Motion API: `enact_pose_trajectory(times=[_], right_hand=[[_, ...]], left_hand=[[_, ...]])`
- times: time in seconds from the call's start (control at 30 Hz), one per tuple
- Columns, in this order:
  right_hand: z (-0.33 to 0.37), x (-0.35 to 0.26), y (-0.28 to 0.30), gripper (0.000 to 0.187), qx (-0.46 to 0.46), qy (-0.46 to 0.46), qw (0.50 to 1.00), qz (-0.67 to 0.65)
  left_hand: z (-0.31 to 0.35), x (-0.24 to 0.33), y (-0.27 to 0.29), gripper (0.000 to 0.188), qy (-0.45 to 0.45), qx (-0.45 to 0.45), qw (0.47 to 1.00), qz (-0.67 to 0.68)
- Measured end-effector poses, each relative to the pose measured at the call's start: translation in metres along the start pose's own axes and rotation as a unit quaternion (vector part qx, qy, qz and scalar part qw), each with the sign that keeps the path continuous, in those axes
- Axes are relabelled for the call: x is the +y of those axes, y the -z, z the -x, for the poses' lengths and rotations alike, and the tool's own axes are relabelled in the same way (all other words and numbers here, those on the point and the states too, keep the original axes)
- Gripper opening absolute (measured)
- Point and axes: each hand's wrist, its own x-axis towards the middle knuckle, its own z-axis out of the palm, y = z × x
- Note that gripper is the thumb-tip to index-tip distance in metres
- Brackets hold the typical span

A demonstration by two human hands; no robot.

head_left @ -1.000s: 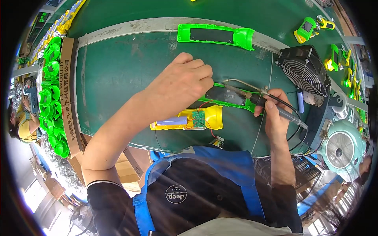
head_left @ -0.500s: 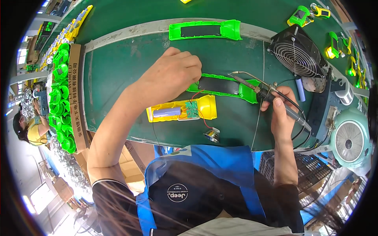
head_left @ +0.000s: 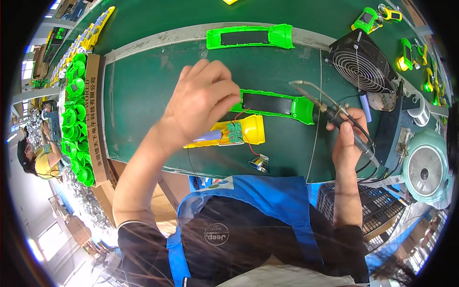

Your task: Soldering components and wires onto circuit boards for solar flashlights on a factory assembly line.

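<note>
My right hand [head_left: 346,147] grips a soldering iron [head_left: 331,115] with a thin curved feed tube beside its tip; the tip points up and left, near the right end of a green plastic shell [head_left: 302,111]. Inset in that shell is a dark flat panel [head_left: 267,103]. At the shell's left end, my left hand [head_left: 203,98] is closed, fingers curled, and what its fingertips hold is hidden. Below lies a yellow shell [head_left: 252,130] with a green circuit board [head_left: 234,133] and a purple cylindrical cell [head_left: 211,135], partly covered by my left wrist. Red wire runs to a small shiny reflector [head_left: 259,163].
Another green shell [head_left: 281,37] lies at the back. On the right stand a black fan [head_left: 359,67], a loose purple cell [head_left: 365,108], a solder spool [head_left: 419,111] and a round teal fan [head_left: 424,168]. A cardboard box [head_left: 97,119] of green parts lines the left.
My left hand has shifted slightly left and down, now covering part of the purple cell. The soldering iron has moved a little right, its tip away from the green shell's panel.
</note>
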Motion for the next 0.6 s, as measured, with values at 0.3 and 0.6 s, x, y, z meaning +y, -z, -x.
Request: enact_pose_trajectory(times=[0.3, 0.6], right_hand=[[-0.033, 0.026, -0.051, 0.031, -0.023, 0.014, 1.000, -0.015], [-0.018, 0.024, -0.061, 0.029, -0.038, 0.029, 0.999, 0.013]], left_hand=[[0.017, 0.029, -0.025, 0.017, 0.080, 0.036, 0.995, 0.038], [0.025, 0.038, -0.042, 0.017, 0.046, 0.103, 0.993, 0.036]])
